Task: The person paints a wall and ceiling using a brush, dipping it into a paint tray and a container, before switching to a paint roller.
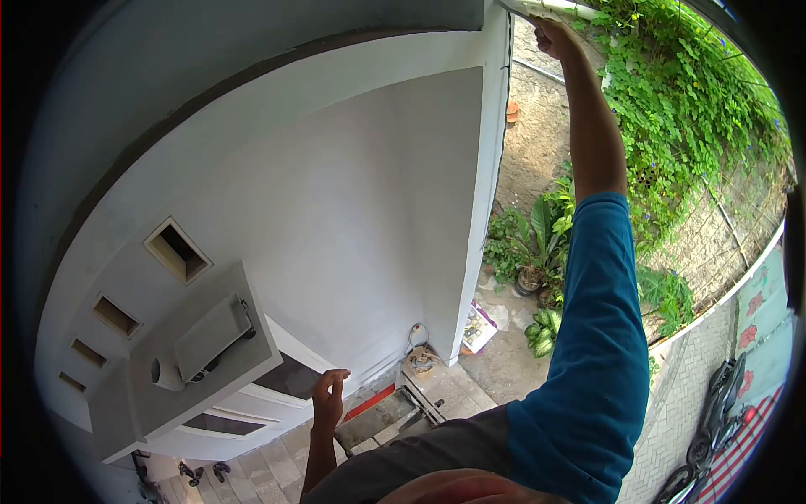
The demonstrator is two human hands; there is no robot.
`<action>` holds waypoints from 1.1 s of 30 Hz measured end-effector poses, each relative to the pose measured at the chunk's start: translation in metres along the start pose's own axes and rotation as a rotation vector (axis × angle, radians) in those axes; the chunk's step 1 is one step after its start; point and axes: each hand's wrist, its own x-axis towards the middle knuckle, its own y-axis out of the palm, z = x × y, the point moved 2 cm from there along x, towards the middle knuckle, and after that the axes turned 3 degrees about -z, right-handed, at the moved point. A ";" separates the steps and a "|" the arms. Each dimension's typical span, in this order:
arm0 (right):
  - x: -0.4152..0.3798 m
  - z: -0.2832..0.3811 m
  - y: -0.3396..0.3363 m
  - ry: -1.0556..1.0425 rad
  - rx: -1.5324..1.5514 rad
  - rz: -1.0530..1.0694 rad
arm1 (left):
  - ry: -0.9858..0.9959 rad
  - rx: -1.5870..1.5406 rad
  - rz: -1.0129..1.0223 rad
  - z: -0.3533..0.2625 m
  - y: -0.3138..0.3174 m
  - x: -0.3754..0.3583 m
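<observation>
My right hand point(552, 39) is raised high at the end of a stretched arm, its fingers closed round a thin grey tool point(518, 11). The tool's far end meets the top of the white wall corner point(495, 50); its exact kind is too small to make out. Lower down, my left hand point(329, 396) is held up in front of the wall with its fingers loosely bent and nothing visible in them. A dark vertical line runs along the outer edge of the white pillar point(482, 193), beneath my right hand.
A grey ledge point(260, 353) juts from the wall at left, carrying a white box-like object point(211, 338). Far below are floor tiles point(277, 454), potted plants point(529, 277) and a motorcycle point(714, 420). Leafy vines point(672, 109) cover the area at right.
</observation>
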 end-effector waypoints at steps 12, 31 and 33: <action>-0.081 -0.025 -0.050 -0.294 -0.734 -0.191 | 0.031 0.021 0.059 -0.012 -0.001 -0.003; -0.026 0.039 0.002 -1.068 -1.408 -0.138 | 0.046 0.000 -0.005 -0.020 0.007 -0.007; -0.053 0.017 -0.009 -0.759 -1.476 0.023 | 0.044 0.007 0.015 -0.015 0.008 -0.007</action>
